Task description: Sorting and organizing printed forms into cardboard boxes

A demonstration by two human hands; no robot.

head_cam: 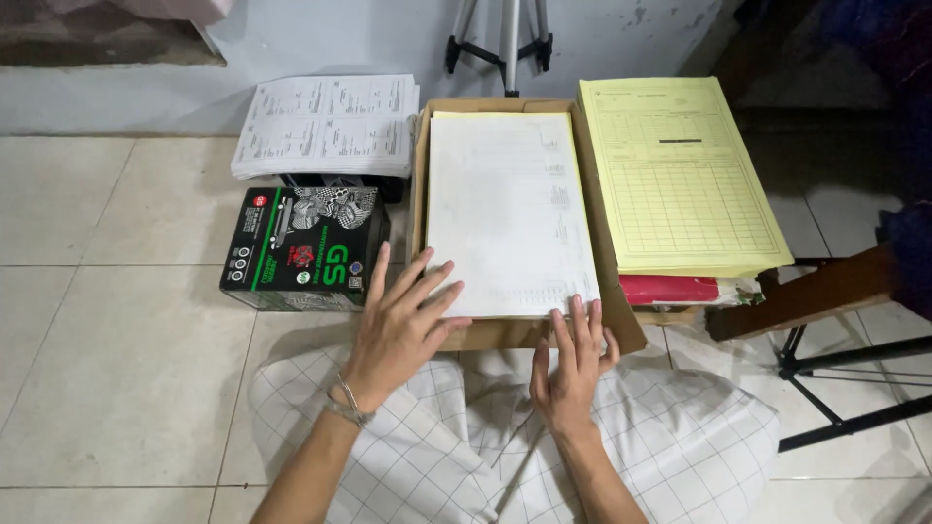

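White paper stack (510, 209) lies lengthwise away, both hands (398, 325) flat on it

Black box (303, 247), yellow forms (680, 175) on red folder (668, 288), tripod (505, 39) behind.

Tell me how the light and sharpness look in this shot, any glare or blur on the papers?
Head view: even, soft indoor light; the white stack of paper is bright enough that its print looks washed out; faint shadows lie under the left hand and right hand; the yellow forms stay sharp; the right edge falls into darkness; slight wide-angle bending at the edges.
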